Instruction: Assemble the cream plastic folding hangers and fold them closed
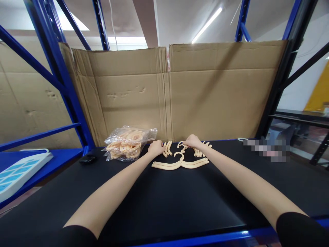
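A cream folding hanger (181, 164) lies assembled on the black tabletop, its hook towards the back. Behind it, my left hand (156, 148) has its fingers closed at the edge of a left row of curved hanger arms (168, 148); whatever is in the fingers is hidden. My right hand (193, 141) is reached to the back of the table, fingers pinched down at a cream hanger hook (183, 146). Under and beside my right wrist lies another row of short curved hanger arms (197, 152), partly covered by it.
Clear plastic bags of cream hanger parts (125, 144) are piled to the left. A black computer mouse (87, 159) lies beyond them. Cardboard sheets (218, 92) wall off the back between blue metal posts (69, 92). A white and blue tray-like object (23, 171) rests at far left.
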Demonstrator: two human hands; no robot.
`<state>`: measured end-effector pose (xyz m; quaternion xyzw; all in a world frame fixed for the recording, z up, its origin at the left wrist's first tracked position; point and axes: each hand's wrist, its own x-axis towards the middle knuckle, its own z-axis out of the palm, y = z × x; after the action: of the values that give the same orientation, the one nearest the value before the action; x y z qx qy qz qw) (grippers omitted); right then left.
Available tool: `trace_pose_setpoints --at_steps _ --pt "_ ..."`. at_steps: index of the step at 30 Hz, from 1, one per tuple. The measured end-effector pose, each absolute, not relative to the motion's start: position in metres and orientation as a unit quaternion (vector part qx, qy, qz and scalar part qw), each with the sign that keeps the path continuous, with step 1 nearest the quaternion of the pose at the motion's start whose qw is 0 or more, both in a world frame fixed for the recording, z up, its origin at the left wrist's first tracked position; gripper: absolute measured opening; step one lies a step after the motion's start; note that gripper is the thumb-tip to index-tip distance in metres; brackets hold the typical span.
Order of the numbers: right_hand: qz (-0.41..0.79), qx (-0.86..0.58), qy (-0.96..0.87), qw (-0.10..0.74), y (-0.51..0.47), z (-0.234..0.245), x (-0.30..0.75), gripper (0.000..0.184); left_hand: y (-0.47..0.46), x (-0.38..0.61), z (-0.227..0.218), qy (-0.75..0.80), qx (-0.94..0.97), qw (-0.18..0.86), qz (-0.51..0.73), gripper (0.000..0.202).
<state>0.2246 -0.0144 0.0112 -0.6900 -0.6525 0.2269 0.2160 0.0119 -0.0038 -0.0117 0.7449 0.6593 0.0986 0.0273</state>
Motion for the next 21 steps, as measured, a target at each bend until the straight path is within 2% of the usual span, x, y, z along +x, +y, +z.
trace_pose_setpoints --at_steps 7,10,13,18,21 --pt "0.396 -0.573 -0.603 0.389 -0.047 0.017 0.237 0.029 -0.015 0.017 0.002 0.647 0.757 -0.002 0.086 0.031" --pt "0.445 -0.507 -0.587 0.448 -0.069 0.016 0.242 0.023 -0.025 0.02 0.006 0.624 0.775 -0.019 0.1 0.031" --pt "0.473 -0.457 -0.579 0.482 -0.089 0.015 0.249 0.02 -0.043 0.024 0.01 0.585 0.799 -0.039 0.134 0.032" --pt "0.492 -0.415 -0.571 0.509 -0.105 0.01 0.258 0.029 -0.086 0.028 0.029 0.494 0.839 -0.042 0.222 0.021" --pt "0.503 -0.407 -0.568 0.509 -0.109 0.004 0.26 0.032 -0.104 0.026 0.044 0.441 0.854 -0.003 0.276 0.031"
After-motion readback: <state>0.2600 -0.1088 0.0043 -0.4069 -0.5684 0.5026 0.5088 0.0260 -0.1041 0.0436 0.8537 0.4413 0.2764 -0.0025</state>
